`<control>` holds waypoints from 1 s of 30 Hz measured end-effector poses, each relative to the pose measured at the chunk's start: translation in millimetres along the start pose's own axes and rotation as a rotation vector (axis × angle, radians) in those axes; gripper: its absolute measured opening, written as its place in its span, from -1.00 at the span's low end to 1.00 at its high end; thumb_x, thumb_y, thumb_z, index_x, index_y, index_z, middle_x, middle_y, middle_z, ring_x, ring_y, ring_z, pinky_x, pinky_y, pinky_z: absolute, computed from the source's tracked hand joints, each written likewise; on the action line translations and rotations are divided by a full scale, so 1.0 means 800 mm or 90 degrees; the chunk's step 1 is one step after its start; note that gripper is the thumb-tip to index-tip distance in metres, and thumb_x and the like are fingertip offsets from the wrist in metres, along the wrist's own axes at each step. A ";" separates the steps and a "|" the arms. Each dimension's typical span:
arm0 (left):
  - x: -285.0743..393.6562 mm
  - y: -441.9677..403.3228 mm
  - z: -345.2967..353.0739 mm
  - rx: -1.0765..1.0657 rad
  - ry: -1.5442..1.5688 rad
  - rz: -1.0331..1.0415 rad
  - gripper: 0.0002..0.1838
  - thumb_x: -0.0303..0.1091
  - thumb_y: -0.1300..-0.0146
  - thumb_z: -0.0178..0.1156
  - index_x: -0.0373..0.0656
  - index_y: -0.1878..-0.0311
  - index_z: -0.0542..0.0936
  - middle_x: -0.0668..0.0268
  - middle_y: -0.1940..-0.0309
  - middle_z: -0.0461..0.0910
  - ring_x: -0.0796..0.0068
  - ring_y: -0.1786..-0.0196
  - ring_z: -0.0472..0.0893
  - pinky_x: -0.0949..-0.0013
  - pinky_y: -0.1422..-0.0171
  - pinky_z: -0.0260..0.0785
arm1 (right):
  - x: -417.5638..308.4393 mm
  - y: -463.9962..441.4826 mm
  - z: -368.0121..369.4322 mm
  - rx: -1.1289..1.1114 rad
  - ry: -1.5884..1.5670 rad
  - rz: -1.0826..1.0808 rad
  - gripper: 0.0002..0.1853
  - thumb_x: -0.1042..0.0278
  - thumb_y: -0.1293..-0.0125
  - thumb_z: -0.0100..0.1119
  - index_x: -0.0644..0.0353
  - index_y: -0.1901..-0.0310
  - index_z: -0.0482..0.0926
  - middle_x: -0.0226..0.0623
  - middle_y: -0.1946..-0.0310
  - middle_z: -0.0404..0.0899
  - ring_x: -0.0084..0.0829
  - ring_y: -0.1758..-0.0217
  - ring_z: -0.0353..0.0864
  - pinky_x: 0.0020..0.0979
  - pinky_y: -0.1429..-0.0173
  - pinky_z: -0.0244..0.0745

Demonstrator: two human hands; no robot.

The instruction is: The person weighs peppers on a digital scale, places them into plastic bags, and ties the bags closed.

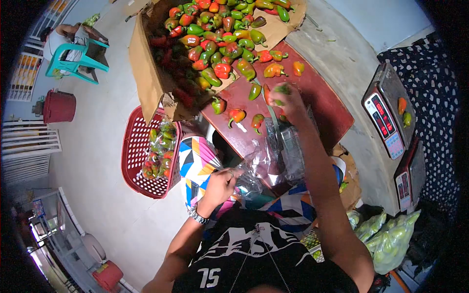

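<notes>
My left hand (222, 185) is closed on the edge of a clear plastic bag (254, 168), low at the front of the red table (317, 97). Over the table, my right hand (287, 102) has its fingers wrapped round a green pepper (282, 89). An orange-red pepper lies just beside that hand. Several loose peppers, such as a green one (254, 91) and an orange one (236, 116), lie on the tabletop. Behind them, a large heap of red and green peppers (224, 49) fills an open cardboard box (146, 73).
A red basket (128, 161) with bagged peppers (161, 146) stands left of the table. Two digital scales (383, 117) are at the right, one bearing two peppers. Bags of green produce (393, 239) lie lower right. A person sits on a teal chair (73, 58) upper left.
</notes>
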State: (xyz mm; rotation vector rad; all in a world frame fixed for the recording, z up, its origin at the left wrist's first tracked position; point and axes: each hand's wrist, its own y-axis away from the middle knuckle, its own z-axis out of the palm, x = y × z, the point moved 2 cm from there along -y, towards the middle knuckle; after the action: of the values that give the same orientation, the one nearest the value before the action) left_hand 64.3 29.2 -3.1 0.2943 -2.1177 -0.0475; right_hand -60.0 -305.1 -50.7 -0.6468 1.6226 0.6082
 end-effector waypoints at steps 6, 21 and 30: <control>0.007 -0.004 -0.002 -0.020 -0.029 -0.008 -0.73 -0.67 -0.17 0.18 -0.29 0.08 0.72 0.06 0.10 0.76 0.01 0.08 0.74 0.18 -0.05 0.59 | -0.029 -0.045 0.102 0.255 0.559 0.097 -0.53 0.07 -0.12 0.52 0.20 0.04 0.65 -0.04 0.19 0.70 0.00 0.01 0.73 -0.10 -0.07 0.66; -0.001 -0.003 0.003 -0.052 -0.048 -0.024 -0.59 -0.72 -0.11 0.16 -0.20 -0.01 0.73 0.02 0.13 0.74 -0.01 0.08 0.74 0.21 -0.02 0.59 | -0.053 0.129 -0.272 0.676 0.174 0.083 -0.68 0.16 -0.20 0.49 0.18 0.11 0.75 -0.32 0.20 0.77 -0.41 0.16 0.70 -0.35 -0.02 0.56; 0.006 -0.006 0.014 -0.038 -0.072 -0.006 -0.64 -0.73 -0.11 0.16 -0.26 0.04 0.73 0.00 0.10 0.74 0.00 0.08 0.75 0.21 -0.03 0.60 | -0.052 0.272 -0.564 0.798 0.818 0.270 -0.47 -0.02 -0.11 0.47 0.04 -0.09 0.69 -0.04 0.04 0.76 0.00 -0.07 0.73 -0.14 -0.17 0.58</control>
State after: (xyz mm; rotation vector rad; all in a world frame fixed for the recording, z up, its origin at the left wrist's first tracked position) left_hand 53.0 22.7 -5.7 0.2715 -2.2235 -0.1347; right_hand -523.2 -466.3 59.4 0.4201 2.8474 -0.7952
